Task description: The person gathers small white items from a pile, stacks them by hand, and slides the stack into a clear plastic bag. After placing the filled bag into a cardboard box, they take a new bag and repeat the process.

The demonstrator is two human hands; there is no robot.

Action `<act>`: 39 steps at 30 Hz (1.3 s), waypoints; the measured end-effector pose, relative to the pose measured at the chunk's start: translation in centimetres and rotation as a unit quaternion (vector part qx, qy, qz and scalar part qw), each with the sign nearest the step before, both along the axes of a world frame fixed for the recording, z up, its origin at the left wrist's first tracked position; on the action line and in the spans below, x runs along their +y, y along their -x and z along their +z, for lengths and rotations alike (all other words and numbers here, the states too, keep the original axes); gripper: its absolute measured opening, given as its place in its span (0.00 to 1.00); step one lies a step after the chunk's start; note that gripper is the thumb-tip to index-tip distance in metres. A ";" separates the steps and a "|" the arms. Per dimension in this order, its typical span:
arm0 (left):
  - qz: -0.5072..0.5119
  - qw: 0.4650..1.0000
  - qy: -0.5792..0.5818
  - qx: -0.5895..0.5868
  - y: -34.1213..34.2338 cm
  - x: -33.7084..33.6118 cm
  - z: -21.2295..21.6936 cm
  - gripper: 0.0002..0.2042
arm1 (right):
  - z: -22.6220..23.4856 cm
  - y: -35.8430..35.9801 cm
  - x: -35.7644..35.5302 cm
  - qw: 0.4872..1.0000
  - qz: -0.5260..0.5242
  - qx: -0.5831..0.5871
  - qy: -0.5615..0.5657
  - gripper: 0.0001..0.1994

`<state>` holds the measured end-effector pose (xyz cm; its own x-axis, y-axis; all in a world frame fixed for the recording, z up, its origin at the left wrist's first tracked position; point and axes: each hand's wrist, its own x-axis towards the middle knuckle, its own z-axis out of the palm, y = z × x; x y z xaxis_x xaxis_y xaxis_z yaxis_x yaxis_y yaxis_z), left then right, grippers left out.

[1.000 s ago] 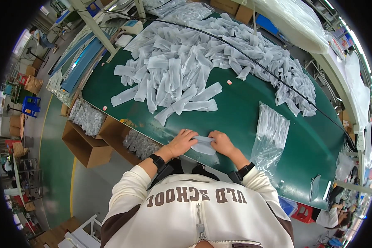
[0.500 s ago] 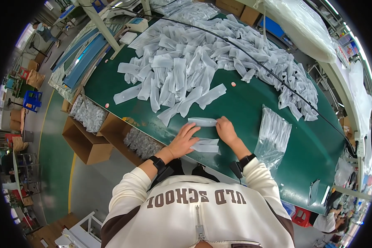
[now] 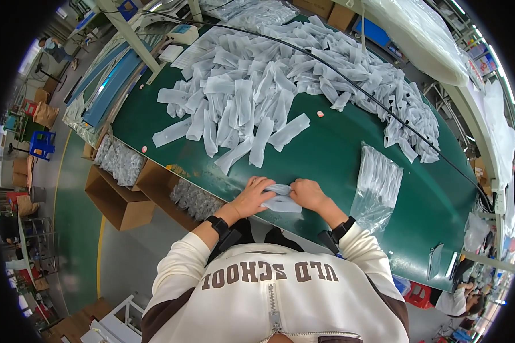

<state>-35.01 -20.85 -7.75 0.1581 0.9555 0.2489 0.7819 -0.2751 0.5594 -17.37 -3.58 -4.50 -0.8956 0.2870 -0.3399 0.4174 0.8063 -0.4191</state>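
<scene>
Green and glossy, the tabletop [image 3: 337, 160] bends across the view, its far half heaped with a pile of translucent sleeves [image 3: 229, 97] under a slack black cable [image 3: 349, 83]. Near its front edge, one sleeve [image 3: 278, 189] lies between the person's hands, just above another flat sleeve [image 3: 283, 204]. At its left end the left hand [image 3: 250, 199] keeps its fingers close together; at its right end the right hand [image 3: 308, 194] has its fingers curled, and I cannot tell whether either pinches. A clear bag [image 3: 377, 180] of sleeves rests to the right. Cardboard boxes [image 3: 120, 200] stand at left, beyond them a yellow floor line [image 3: 100, 248] and a blue stool [image 3: 42, 145].
</scene>
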 end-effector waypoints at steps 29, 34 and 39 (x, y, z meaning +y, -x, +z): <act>0.058 0.980 0.098 -0.164 -1.0 0.4 -0.1 0.29 | -1.2 8.6 11.2 0.929 -0.105 0.335 -0.119 0.14; 0.037 0.984 0.085 -0.149 -1.1 0.2 -0.3 0.31 | -4.6 6.5 12.6 0.956 -0.152 0.244 -0.055 0.11; 0.089 0.996 -0.016 -0.022 -0.8 0.4 3.2 0.31 | -3.0 1.3 5.5 0.953 -0.169 0.236 0.083 0.09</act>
